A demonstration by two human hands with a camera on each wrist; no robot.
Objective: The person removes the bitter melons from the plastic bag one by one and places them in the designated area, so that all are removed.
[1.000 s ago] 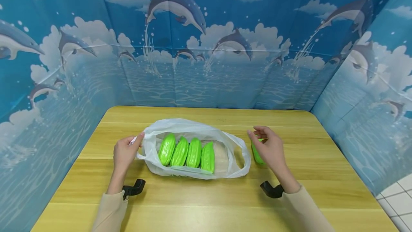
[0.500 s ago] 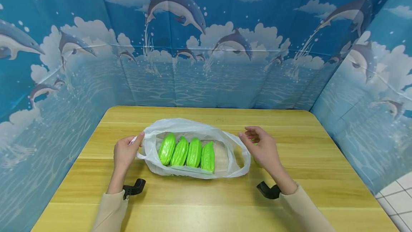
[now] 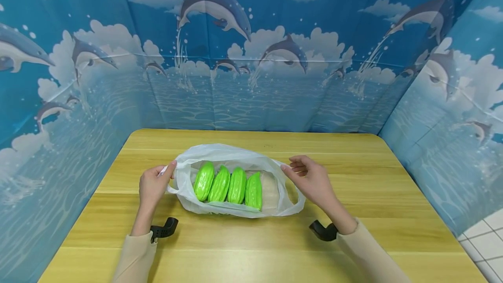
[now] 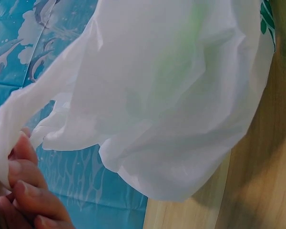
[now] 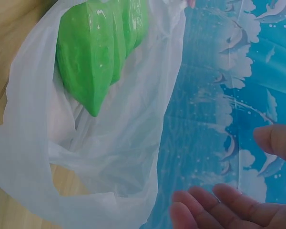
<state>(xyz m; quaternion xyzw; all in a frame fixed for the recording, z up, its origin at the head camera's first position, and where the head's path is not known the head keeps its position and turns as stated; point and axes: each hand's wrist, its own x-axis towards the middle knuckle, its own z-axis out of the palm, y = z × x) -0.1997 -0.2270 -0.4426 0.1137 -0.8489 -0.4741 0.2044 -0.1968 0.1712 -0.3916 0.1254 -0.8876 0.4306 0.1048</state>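
A white plastic bag (image 3: 235,215) stands with its mouth open on the table. Inside it several glossy green, ridged fruits with pointed ends (image 3: 237,186), like star fruit, lie side by side. My left hand (image 3: 153,184) grips the bag's left handle; in the left wrist view its curled fingers (image 4: 31,191) hold the twisted strip (image 4: 35,102). At the other end, my right hand (image 3: 314,182) is close to the right handle loop (image 3: 301,198), thumb tip near the bag's rim. The right wrist view shows that hand (image 5: 238,191) with thumb and fingers apart and nothing between them.
The wooden table (image 3: 251,248) ends at the back against a blue dolphin-printed curtain (image 3: 251,99), which also hangs at both sides. Black wrist mounts (image 3: 165,228) stick out below each hand. White floor tiles (image 3: 487,239) show at the lower right.
My right hand has moved left towards the bag's right handle. The green fruit seen under it earlier is no longer visible in the head view. The left hand has kept its grip.
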